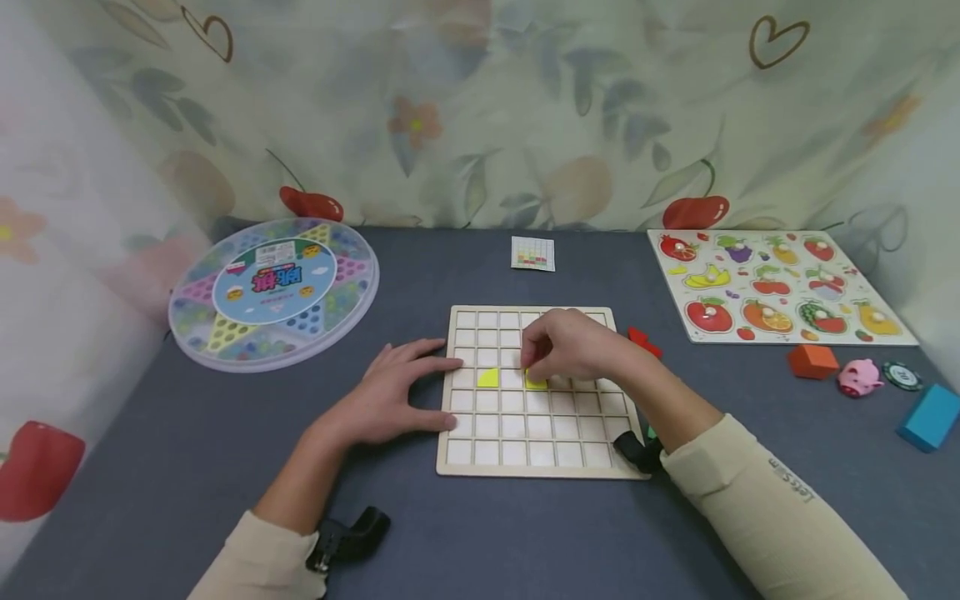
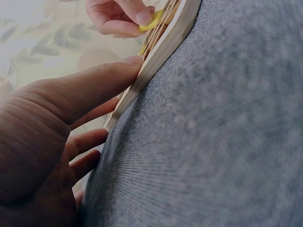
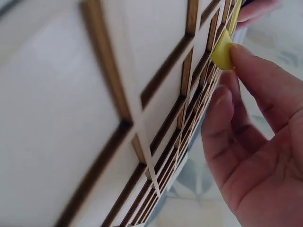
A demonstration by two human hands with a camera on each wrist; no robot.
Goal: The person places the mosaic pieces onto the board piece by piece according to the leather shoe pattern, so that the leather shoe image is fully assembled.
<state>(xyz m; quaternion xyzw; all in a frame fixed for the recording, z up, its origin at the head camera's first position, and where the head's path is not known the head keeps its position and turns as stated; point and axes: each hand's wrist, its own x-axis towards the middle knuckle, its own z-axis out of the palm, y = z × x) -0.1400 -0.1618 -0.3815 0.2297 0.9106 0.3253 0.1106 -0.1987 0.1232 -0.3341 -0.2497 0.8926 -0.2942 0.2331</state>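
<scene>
Right hand (image 1: 570, 346) pinching yellow tile (image 3: 223, 51) on grid board (image 1: 536, 437), left hand (image 1: 390, 392) flat, grip released, head view alone shows fruit puzzle (image 1: 776, 287)

Far to my left lies a round checkers case (image 1: 273, 290) with marbles under its clear lid. A small card (image 1: 533, 253) printed with a coloured grid sits near the back of the grey table (image 1: 187, 450). On my right I see a fruit puzzle (image 1: 776, 286) lying flat, and in front of it an orange block (image 1: 812, 361), a pink pig (image 1: 859, 377), a dark chip (image 1: 902, 376) and a blue block (image 1: 931, 417). A red piece (image 1: 645, 341) lies just left of the puzzle. A floral cloth (image 1: 525, 108) hangs behind everything.
</scene>
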